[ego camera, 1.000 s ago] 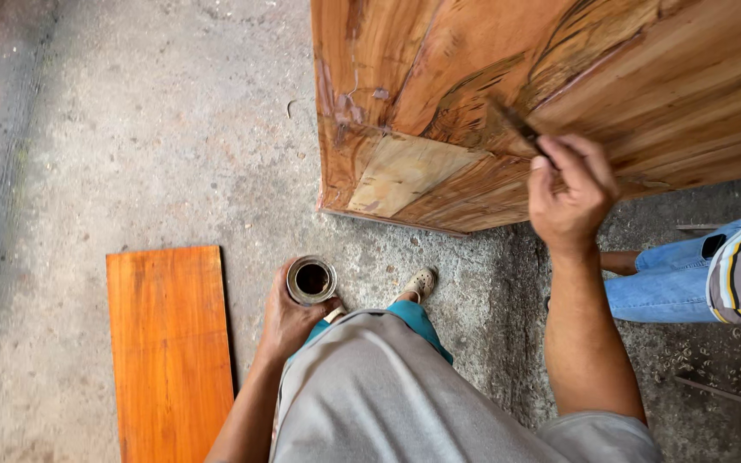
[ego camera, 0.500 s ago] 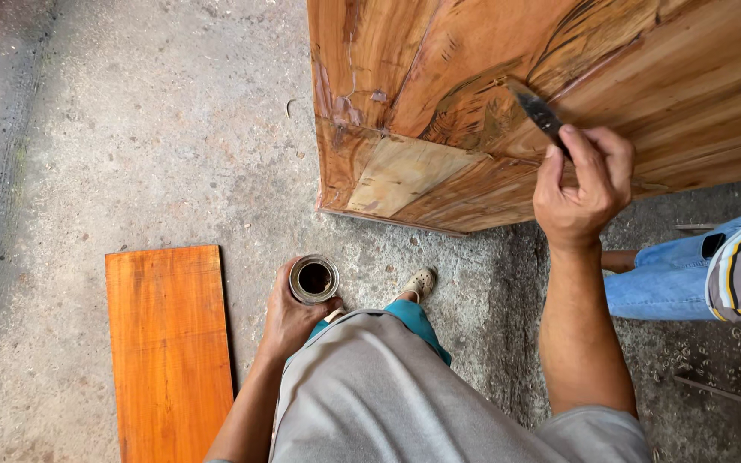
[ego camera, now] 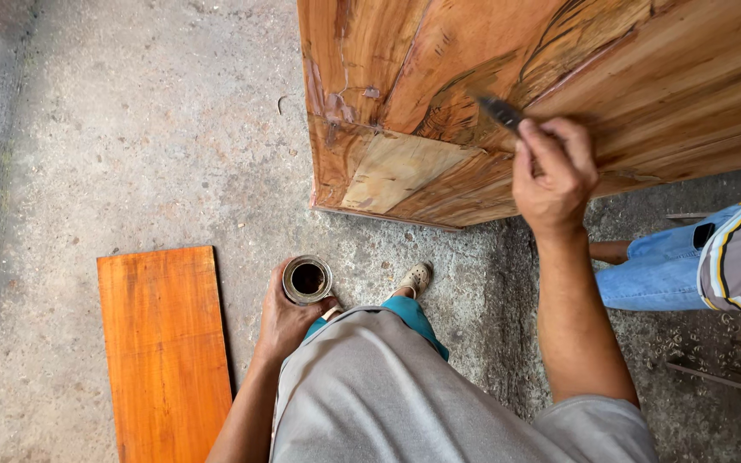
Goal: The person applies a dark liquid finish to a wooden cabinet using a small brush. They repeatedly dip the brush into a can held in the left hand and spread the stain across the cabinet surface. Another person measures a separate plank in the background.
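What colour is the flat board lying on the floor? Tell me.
The flat board is bright orange-brown with visible wood grain, seen in the head view, left of the left hand.

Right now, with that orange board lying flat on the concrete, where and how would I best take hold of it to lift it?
Grip the orange board along a long edge near its middle, coming from its left side, where bare concrete floor lies open. It lies flat, so fingers probably must tip one edge up first. The left hand, holding the small tin, crowds the right side.

The wooden slab stands far and right. The brush lies on its face, held by the right hand. Near and left, the left hand holds a tin. A plank lies on the floor, left of it. Another person's leg, apparently seated, is at right.
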